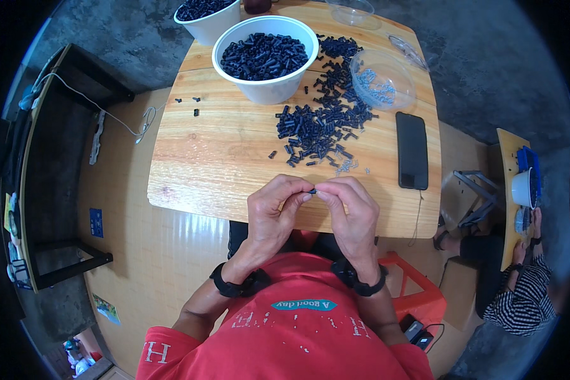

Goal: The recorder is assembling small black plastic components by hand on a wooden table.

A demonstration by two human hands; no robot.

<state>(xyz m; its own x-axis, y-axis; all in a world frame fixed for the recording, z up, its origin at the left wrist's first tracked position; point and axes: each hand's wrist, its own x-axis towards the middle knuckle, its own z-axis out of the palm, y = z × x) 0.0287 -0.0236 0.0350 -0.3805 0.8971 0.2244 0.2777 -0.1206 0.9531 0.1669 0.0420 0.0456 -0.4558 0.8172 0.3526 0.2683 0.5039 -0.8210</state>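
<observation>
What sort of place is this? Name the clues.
Probably a small, informal assembly workshop. A wooden table carries a loose pile of small black parts and a white bowl full of them; both hands, left hand and right hand, pinch one piece. Another person works nearby.

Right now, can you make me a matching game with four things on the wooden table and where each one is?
Things:
1. big white round bowl of black parts
2. flat black phone
3. clear plastic bowl
4. tiny black part

Places:
A. pinched between both hands
B. right edge, lying flat
C. far middle
D. just beyond the phone

Pairs: 1-C, 2-B, 3-D, 4-A
</observation>
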